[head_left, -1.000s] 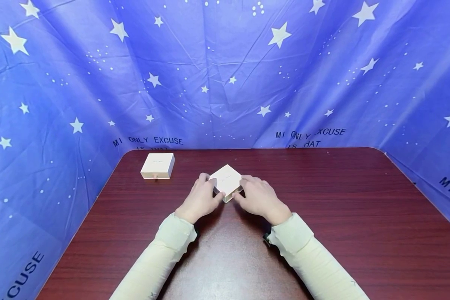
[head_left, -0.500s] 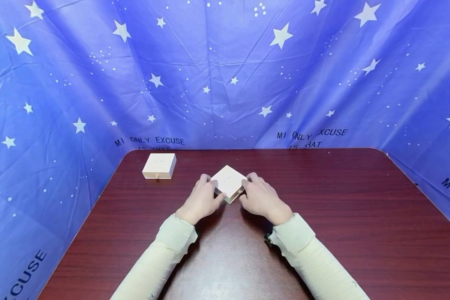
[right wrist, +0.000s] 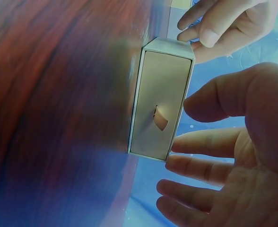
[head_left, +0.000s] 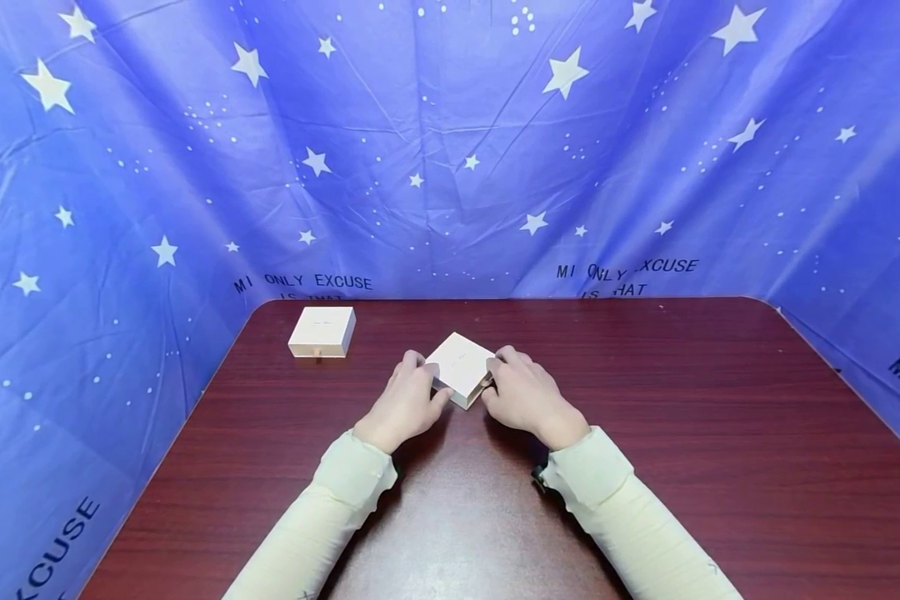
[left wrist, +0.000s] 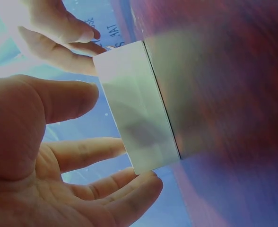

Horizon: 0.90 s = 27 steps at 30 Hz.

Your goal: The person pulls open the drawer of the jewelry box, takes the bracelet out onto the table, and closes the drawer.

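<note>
A small white drawer box (head_left: 461, 365) stands cornerwise on the table between my hands. My left hand (head_left: 401, 398) holds its left corner. In the left wrist view, the fingertips (left wrist: 146, 182) touch the top edge and a corner, with the thumb close to the box's plain side. My right hand (head_left: 527, 393) holds the right corner. In the right wrist view, a short pinkish-beige ribbon tab (right wrist: 160, 119) sticks out of the drawer front, and the right thumb (right wrist: 207, 101) lies at the upper edge. The drawer looks closed; its contents are hidden.
Another white drawer box (head_left: 322, 330) with a similar tab stands at the table's back left. The dark red wood-grain table (head_left: 690, 433) ends at a blue star-patterned curtain (head_left: 435, 192), which also hangs at both sides.
The box between my hands has turned slightly, its near corner shifting right. My right thumb has drawn back from that corner. The whole head view has shifted a little.
</note>
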Motion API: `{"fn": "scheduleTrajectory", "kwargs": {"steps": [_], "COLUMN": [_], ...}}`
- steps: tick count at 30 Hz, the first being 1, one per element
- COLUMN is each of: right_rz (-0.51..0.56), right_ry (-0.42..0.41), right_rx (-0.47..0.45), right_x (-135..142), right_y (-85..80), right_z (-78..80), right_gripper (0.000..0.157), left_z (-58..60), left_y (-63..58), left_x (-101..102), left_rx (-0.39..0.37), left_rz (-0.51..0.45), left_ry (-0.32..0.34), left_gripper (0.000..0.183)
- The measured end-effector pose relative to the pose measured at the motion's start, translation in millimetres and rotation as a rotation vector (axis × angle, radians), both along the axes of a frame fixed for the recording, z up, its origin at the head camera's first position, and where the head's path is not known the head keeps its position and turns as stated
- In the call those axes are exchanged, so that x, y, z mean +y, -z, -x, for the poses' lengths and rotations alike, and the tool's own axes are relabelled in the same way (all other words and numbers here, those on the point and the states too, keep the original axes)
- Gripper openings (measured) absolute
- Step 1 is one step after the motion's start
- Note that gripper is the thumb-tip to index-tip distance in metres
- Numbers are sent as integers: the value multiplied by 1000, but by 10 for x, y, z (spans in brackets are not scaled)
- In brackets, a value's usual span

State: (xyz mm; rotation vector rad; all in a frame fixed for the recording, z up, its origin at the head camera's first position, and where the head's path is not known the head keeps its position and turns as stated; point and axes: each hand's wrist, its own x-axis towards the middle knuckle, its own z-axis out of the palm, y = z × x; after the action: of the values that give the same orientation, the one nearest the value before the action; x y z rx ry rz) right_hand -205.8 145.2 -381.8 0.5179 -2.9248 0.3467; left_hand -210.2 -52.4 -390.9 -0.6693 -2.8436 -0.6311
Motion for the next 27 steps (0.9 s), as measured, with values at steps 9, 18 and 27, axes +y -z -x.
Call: {"fn": "scheduleTrajectory", "kwargs": {"steps": [9,18,27], "right_rz": [12,14,13], "right_ry": [2,3,3], "right_rx": [-9,-13,-26], "right_x": [10,13,14], "right_y": [12,1,-5], "right_z": [11,12,17], "right_gripper": [28,28,30], "left_z": [-27,-59,-104], "left_y": [2,-29,-61], "left_x": [6,26,52], "left_rx": [-5,-10,-37], "left_rz": [1,3,4], "left_ry": [0,-7,-26], "left_gripper": [24,19,21]}}
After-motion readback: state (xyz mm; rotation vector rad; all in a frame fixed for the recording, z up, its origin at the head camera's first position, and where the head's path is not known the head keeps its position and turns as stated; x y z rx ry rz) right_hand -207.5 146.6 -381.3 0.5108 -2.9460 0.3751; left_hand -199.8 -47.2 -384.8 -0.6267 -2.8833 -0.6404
